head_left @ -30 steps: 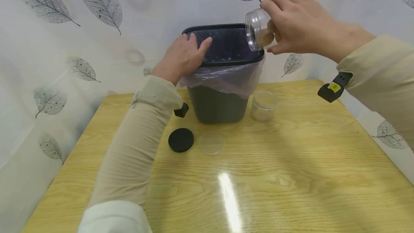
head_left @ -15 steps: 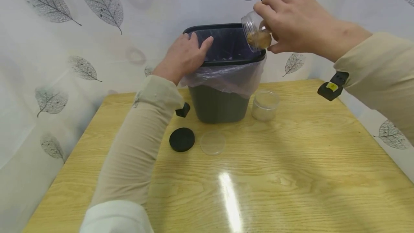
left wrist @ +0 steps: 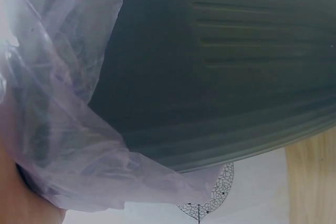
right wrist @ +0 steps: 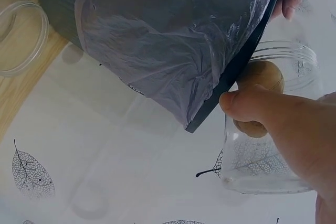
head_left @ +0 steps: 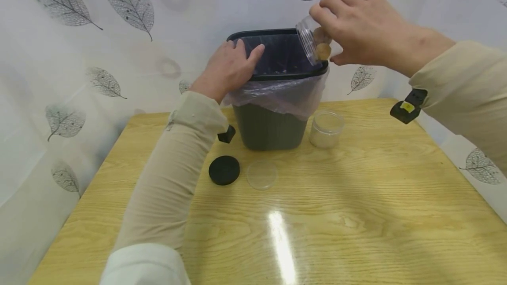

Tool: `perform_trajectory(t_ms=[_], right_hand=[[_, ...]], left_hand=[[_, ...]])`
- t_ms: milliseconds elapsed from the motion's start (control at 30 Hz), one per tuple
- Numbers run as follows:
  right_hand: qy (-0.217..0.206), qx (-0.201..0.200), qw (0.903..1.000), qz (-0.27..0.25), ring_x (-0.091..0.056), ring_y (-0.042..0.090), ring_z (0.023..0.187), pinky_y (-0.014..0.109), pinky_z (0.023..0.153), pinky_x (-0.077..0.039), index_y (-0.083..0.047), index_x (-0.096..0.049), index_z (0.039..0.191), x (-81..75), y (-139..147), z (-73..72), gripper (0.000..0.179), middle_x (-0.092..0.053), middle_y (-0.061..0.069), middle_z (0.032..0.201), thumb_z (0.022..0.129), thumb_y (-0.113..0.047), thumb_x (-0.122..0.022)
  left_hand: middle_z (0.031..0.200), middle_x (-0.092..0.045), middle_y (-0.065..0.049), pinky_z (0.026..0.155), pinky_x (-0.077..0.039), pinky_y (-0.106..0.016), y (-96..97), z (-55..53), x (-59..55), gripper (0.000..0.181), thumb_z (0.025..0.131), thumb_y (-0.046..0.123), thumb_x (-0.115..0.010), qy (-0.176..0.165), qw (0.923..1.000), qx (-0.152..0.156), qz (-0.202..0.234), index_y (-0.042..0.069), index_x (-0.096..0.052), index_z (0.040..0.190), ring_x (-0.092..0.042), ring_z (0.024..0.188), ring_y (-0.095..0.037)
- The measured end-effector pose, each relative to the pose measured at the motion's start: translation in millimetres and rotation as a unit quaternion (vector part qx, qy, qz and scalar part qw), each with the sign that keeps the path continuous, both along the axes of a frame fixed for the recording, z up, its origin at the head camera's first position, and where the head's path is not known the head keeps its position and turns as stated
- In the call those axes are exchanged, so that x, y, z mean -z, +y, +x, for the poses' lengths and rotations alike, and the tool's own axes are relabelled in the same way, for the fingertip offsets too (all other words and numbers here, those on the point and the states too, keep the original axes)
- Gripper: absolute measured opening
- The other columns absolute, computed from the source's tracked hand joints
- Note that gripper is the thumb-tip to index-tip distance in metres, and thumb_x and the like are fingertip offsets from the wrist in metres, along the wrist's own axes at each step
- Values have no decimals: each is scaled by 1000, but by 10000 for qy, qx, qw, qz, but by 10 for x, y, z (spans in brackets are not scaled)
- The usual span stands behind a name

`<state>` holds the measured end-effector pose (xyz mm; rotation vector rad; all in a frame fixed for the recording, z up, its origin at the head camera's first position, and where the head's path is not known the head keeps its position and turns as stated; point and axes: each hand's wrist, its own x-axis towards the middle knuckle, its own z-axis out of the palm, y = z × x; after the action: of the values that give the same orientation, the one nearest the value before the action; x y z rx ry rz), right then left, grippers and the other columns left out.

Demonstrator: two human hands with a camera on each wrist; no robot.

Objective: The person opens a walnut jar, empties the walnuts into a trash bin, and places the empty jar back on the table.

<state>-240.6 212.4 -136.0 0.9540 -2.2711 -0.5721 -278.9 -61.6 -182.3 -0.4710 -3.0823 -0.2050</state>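
Note:
In the head view my right hand (head_left: 362,25) holds a clear screw-neck jar (head_left: 306,41) on its side, its mouth over the right rim of a dark grey trash bin (head_left: 273,126). Round brown balls (right wrist: 262,76) lie inside the jar near its mouth, partly hidden by my thumb in the right wrist view. My left hand (head_left: 231,65) grips the bin's left rim, thumb over the opening. A thin translucent pinkish bag (left wrist: 79,145) lines the bin and hangs over its rim. Small brown specks show inside the bin.
A second clear jar (head_left: 326,130) stands without a lid on the wooden table (head_left: 356,214), right of the bin. In front of the bin lie a black round lid (head_left: 224,170) and a clear disc (head_left: 262,175). A leaf-patterned wall covering (head_left: 130,56) rises close behind.
The right hand has moved slightly left and tipped the jar further mouth-down. Brown balls have shifted toward the mouth, and specks now show in the bin. The left hand stays on the rim.

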Motion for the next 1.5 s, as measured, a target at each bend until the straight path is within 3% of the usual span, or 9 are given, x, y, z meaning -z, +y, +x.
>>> perform_trajectory(t_ms=[333, 600, 833, 1033, 1300, 1500], right_hand=[[201, 48, 9992, 350, -43, 43, 126, 54, 119, -29, 3, -37, 137, -15, -29, 8, 102, -47, 29, 132, 57, -20, -97], [537, -213, 9973, 451, -44, 44, 123, 52, 117, -30, 4, -36, 135, -54, -18, -9, 104, -48, 30, 130, 54, -18, -98], [739, 31, 9899, 1206, -40, 42, 132, 50, 122, -23, 2, -31, 141, -102, -92, 42, 112, -44, 31, 137, 56, -24, -98], [928, -8, 9841, 1514, -39, 41, 137, 48, 124, -21, 1, -32, 143, -92, -138, 54, 108, -43, 30, 142, 59, -22, -96], [884, 60, 9858, 1424, -38, 41, 139, 47, 125, -17, 0, -31, 144, -116, -178, 60, 108, -42, 30, 144, 60, -20, -96], [817, -88, 9832, 1628, -39, 42, 138, 49, 126, -16, 1, -32, 145, -89, -159, 72, 103, -44, 31, 143, 64, -19, -93]], left_hand=[[164, -14, -23, 127, -11, -41, -2, 7, 0, 89, 100, 64, -3, 110, 9999, 10, -31, -5, -7, 157, -13, 154, -33], [164, -14, -22, 127, -11, -40, 6, 2, 4, 89, 100, 64, -3, 147, 9999, 5, -31, -4, -8, 157, -12, 154, -33], [164, -14, -22, 127, -10, -40, 6, 12, -2, 90, 100, 65, -3, 117, 9999, -33, -43, -4, -8, 157, -12, 154, -32], [164, -15, -23, 127, -10, -39, 1, 19, 2, 91, 100, 65, -3, 169, 9998, -35, -31, -4, -9, 157, -12, 154, -33], [165, -13, -22, 127, -9, -40, 1, 27, -1, 91, 99, 66, -3, 140, 9999, -55, -35, -4, -8, 157, -10, 155, -32], [165, -12, -22, 128, -9, -40, 1, 27, -3, 91, 99, 66, -2, 104, 9999, -66, -60, -4, -6, 157, -9, 155, -32]])
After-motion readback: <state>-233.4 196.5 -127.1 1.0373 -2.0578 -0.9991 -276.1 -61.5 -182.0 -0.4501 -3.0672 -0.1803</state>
